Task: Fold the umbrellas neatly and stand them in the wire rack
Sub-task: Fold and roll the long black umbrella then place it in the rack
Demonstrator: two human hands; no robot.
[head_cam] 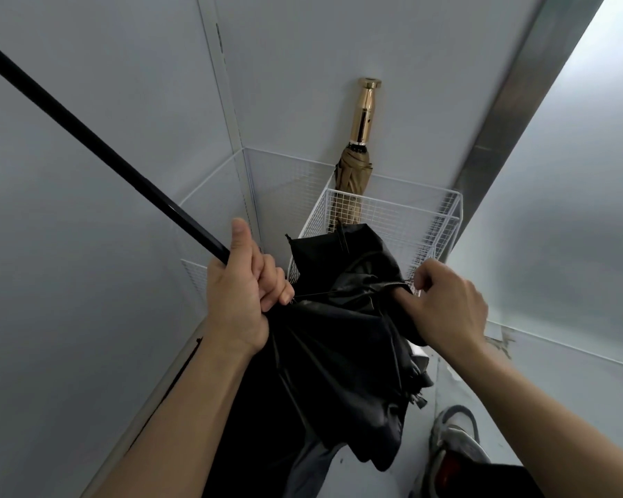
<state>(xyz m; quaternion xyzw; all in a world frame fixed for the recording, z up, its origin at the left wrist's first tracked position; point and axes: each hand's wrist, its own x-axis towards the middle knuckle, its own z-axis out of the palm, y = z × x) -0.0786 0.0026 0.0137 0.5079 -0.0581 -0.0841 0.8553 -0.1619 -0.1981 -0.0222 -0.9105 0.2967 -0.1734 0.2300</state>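
- I am holding the black umbrella (339, 339) in front of me, near my body, with both hands.
- My left hand (243, 296) is wrapping around its long black shaft (98, 145), fingers curled tight and thumb lying along the stick.
- The shaft is running up and away to the far left, and its end is cut off at the edge.
- My right hand (446, 307) is sitting on the right side of the loose black cloth, fingers bunched together and pinching a thin rib tip and a fold of cloth.
- The cloth is hanging down between my hands in floppy folds, not rolled up.
- The white wire rack (392, 217) is standing just behind the umbrella, in the far corner by the wall.
- A tan umbrella (353, 174) with a shiny gold handle (365, 113) is standing upright in the rack, leaning on the wall.
- The black cloth is hiding the near part of the rack.
- My shoe (457, 443) is peeking out at the near right, partly hidden.
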